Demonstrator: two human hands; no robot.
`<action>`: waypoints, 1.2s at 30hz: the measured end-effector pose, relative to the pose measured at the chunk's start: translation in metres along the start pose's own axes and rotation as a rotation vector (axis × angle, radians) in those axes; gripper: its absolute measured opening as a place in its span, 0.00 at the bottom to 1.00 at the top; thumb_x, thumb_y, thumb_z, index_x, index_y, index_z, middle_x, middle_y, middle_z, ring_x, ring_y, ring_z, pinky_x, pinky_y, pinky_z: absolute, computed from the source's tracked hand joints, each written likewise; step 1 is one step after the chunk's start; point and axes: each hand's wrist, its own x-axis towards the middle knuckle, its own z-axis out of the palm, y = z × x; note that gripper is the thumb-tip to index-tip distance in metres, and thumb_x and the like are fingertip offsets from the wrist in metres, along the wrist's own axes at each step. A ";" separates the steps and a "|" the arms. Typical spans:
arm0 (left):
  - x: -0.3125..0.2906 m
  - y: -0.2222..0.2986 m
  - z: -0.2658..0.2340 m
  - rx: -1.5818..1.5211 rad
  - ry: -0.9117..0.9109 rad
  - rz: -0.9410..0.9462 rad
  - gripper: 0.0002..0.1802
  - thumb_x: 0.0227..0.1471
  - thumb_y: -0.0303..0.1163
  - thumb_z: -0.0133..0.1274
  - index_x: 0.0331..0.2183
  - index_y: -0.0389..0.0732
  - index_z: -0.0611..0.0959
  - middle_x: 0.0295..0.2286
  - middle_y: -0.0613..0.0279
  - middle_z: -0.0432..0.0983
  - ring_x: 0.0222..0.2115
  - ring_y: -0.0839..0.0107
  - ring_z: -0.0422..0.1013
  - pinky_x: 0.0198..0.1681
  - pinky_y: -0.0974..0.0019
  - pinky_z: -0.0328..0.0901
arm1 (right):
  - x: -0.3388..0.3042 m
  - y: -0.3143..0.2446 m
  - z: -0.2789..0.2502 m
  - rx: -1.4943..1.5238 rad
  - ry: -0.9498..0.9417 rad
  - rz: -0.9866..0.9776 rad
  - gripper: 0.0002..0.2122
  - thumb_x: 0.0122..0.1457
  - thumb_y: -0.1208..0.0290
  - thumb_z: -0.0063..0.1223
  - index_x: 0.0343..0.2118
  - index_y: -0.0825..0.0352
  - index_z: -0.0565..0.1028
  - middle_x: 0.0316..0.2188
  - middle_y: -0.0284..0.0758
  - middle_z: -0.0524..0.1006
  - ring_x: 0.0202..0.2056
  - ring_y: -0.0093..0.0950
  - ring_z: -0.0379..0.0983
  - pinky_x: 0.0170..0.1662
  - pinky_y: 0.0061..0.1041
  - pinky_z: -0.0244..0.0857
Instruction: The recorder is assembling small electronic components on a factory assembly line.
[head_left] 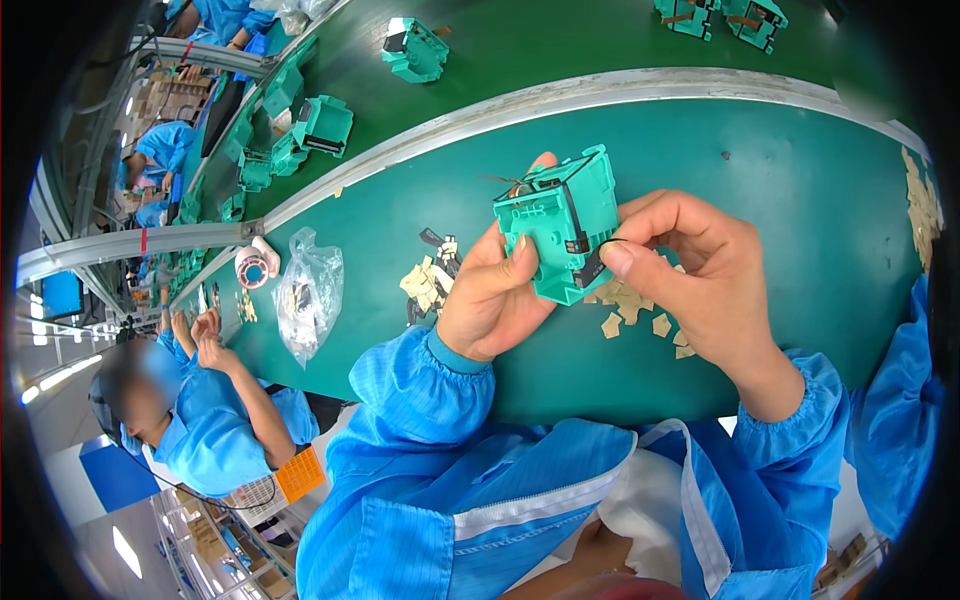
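Observation:
My left hand [490, 300] grips a teal plastic housing [543, 235] from its left side, thumb on the near face, holding it tilted above the table. Thin brown wires and a dark cord run over the housing's upper part. At its lower right corner is a small black strip [591, 269]. My right hand [705, 260] is closed there, thumb and forefinger pinched at the strip's end. Its other fingers are curled. Below the housing lie several cream paper scraps [625, 300], partly hidden by my hands.
Left of my hands are a pile of cream and black pieces [428, 285], a clear plastic bag [309, 300] and a tape roll [252, 268]. Beyond a metal rail [560, 97], a green belt [560, 45] carries more teal housings [323, 125]. A co-worker [220, 420] sits at the left.

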 end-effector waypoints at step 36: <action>0.005 -0.016 0.021 0.344 0.325 0.155 0.49 0.38 0.44 0.62 0.57 0.43 0.55 0.47 0.56 0.63 0.49 0.62 0.62 0.51 0.57 0.60 | 0.001 0.002 -0.008 -0.359 -0.010 -0.214 0.08 0.48 0.80 0.59 0.32 0.71 0.76 0.29 0.31 0.70 0.28 0.18 0.63 0.31 0.16 0.57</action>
